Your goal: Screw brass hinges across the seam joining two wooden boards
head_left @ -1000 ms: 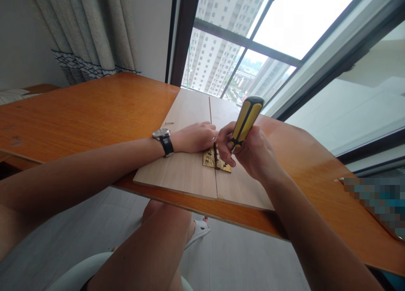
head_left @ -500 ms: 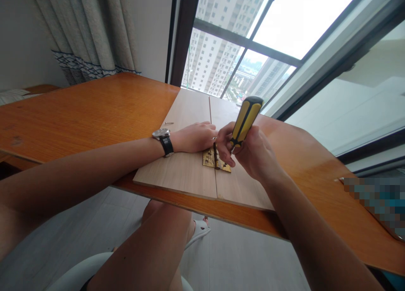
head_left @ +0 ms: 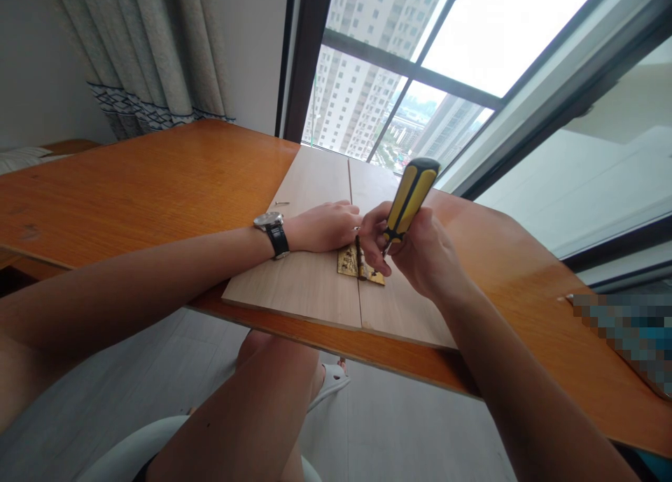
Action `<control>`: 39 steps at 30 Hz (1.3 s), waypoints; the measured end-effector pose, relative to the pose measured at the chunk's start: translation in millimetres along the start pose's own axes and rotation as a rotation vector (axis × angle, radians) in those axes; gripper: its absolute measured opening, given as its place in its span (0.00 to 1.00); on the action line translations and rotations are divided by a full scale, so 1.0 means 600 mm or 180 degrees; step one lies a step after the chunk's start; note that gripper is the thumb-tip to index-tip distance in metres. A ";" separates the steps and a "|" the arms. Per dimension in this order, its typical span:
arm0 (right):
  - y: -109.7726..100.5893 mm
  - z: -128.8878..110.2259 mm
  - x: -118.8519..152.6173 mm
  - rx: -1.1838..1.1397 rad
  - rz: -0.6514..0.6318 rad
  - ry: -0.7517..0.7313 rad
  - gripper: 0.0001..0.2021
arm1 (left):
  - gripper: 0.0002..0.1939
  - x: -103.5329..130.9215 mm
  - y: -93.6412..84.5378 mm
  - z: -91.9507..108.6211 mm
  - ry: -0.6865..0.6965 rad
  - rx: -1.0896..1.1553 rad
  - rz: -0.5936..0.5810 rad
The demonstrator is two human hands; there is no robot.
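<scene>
My right hand (head_left: 428, 258) grips a screwdriver (head_left: 413, 195) with a yellow and black handle. The handle leans up and to the right, and its shank points down over the right leaf of a brass hinge (head_left: 348, 261). The tip is hidden behind my fingers. The hinge lies unfolded across the seam between a left wooden board (head_left: 294, 286) and a right wooden board (head_left: 404, 321). My left hand (head_left: 328, 227) rests flat on the left board at the hinge's upper end, its fingers reaching towards the seam. Its fingertips are partly covered by my right hand.
A loose screw (head_left: 282, 203) lies on the left board, beyond my watch (head_left: 271, 231). Both boards sit on an orange-brown wooden table (head_left: 157, 181) by a large window (head_left: 409, 69). A blurred-out object (head_left: 624, 335) is at the table's right edge.
The screwdriver handle has tilted very slightly to the right. Both hands stay in nearly the same place.
</scene>
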State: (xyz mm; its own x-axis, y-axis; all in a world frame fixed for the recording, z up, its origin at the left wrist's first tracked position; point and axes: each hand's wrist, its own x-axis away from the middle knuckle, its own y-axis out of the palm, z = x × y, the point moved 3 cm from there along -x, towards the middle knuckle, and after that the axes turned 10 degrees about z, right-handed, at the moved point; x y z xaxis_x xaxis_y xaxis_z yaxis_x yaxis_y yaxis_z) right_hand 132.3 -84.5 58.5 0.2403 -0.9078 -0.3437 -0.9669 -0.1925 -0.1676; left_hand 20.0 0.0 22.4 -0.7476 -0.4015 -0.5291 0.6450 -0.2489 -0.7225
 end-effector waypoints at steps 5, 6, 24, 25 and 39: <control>0.005 -0.006 0.001 0.0207 -0.0036 -0.0053 0.32 | 0.09 0.000 0.000 0.000 0.0053 -0.0073 -0.0025; 0.006 -0.007 0.002 0.0245 -0.0053 -0.0081 0.33 | 0.09 0.000 -0.001 0.001 0.0070 -0.0097 -0.0017; 0.010 -0.026 0.011 0.0727 -0.0049 -0.0274 0.32 | 0.10 0.001 -0.005 0.006 0.0095 -0.0020 -0.0021; 0.010 -0.026 0.011 0.0718 -0.0055 -0.0272 0.32 | 0.10 0.001 -0.005 0.007 0.0121 0.0001 -0.0025; 0.011 -0.026 0.010 0.0577 -0.0255 -0.0011 0.35 | 0.09 0.002 -0.004 0.006 0.0116 -0.0106 -0.0010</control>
State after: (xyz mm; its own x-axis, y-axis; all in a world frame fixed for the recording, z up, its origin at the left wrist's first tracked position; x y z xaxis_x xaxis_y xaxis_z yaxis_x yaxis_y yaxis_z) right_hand 126.1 -97.0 69.7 0.3163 -0.8909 -0.3259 -0.9135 -0.1934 -0.3580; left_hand 18.1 -2.9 24.9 -0.7552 -0.3682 -0.5423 0.6375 -0.2203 -0.7383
